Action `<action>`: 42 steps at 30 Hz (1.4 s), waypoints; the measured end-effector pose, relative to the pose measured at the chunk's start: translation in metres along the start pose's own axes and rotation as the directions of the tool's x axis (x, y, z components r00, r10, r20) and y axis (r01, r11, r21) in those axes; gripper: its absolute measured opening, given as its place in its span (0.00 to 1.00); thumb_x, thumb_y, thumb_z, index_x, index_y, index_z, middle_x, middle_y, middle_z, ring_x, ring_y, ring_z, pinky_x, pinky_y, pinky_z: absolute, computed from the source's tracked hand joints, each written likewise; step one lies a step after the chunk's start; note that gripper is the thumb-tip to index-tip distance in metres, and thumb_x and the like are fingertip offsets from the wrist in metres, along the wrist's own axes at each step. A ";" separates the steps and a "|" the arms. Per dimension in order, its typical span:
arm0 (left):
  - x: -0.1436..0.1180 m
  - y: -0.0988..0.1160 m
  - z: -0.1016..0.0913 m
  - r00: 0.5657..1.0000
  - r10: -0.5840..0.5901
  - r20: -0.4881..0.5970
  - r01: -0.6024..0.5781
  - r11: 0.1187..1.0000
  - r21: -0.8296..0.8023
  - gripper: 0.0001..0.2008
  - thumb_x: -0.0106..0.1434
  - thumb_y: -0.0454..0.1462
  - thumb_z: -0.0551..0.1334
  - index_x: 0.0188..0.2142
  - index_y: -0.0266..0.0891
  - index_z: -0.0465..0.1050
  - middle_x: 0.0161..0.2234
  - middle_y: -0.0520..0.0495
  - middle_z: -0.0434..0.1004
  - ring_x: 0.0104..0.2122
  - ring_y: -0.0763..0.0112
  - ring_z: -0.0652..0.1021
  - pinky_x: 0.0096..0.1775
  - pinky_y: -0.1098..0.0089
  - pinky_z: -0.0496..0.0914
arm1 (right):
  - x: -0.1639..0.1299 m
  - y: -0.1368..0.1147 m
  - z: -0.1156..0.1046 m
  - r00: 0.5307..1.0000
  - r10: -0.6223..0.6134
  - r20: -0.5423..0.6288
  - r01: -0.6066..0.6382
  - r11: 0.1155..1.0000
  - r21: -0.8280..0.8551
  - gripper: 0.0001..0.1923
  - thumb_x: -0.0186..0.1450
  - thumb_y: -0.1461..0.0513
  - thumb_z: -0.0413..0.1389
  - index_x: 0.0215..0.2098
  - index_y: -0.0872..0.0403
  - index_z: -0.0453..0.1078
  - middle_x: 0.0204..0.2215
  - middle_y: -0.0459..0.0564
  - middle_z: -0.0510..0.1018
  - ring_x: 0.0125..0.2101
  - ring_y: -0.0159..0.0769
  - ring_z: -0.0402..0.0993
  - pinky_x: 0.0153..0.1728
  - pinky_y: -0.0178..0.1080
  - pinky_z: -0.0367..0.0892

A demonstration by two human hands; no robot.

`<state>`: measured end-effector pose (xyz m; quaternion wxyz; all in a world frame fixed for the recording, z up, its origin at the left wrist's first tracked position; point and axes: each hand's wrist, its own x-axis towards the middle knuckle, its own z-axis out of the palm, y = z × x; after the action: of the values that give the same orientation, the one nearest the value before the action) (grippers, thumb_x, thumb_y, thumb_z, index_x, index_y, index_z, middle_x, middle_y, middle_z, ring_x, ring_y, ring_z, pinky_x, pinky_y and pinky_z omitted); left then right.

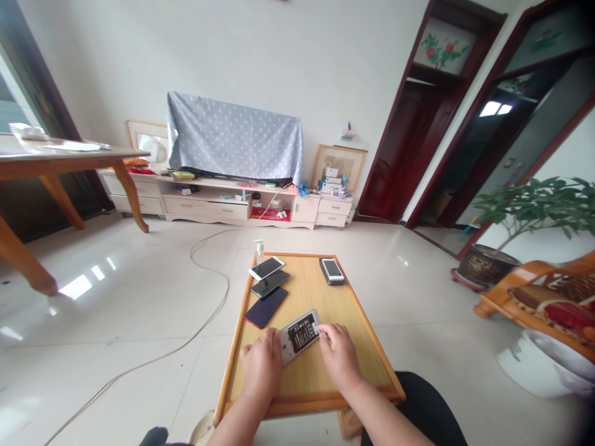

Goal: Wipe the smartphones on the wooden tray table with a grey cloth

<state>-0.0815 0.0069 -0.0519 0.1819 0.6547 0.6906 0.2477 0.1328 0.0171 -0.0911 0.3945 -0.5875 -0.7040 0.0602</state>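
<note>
Left hand, right hand grip opened phone mid-table, edges clear

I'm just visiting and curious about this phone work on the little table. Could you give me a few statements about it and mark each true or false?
1. Both hands, left hand and right hand, are on the opened phone. True.
2. The opened phone shows a lit screen. False: its back is open, showing a dark battery.
3. Three phones lie in a row at the table's left edge. True.
4. The small bottle stands at the table's near edge. False: it stands at the far edge.
</note>
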 end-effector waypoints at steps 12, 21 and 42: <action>0.006 0.003 -0.006 0.997 0.018 0.076 -0.039 0.956 0.292 0.21 0.72 0.43 0.42 0.36 0.41 0.71 0.35 0.44 0.80 0.37 0.61 0.78 0.43 0.61 0.57 | -0.009 0.005 0.016 0.984 -0.155 0.091 0.167 0.974 -0.155 0.19 0.70 0.65 0.46 0.52 0.51 0.76 0.48 0.56 0.79 0.48 0.44 0.73 0.50 0.48 0.69; -0.018 0.000 -0.010 0.993 0.116 0.011 -0.114 0.951 0.288 0.28 0.61 0.56 0.58 0.54 0.44 0.68 0.51 0.40 0.73 0.53 0.51 0.69 0.50 0.56 0.58 | 0.002 0.002 0.007 0.995 0.028 0.092 -0.024 0.999 -0.048 0.16 0.69 0.63 0.48 0.46 0.51 0.77 0.43 0.52 0.81 0.45 0.41 0.74 0.47 0.42 0.70; -0.020 -0.009 -0.015 0.991 0.112 0.069 -0.125 0.961 0.245 0.22 0.57 0.50 0.62 0.49 0.45 0.71 0.47 0.42 0.72 0.50 0.53 0.69 0.50 0.58 0.59 | -0.003 -0.050 0.006 0.881 -0.049 0.471 0.132 0.980 -0.146 0.26 0.76 0.53 0.37 0.68 0.49 0.57 0.67 0.54 0.60 0.68 0.46 0.52 0.67 0.62 0.43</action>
<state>-0.0962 -0.0150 -0.0465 0.1020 0.7190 0.6705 0.1519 0.0897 0.0016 -0.0690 0.1639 -0.5544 -0.8072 0.1189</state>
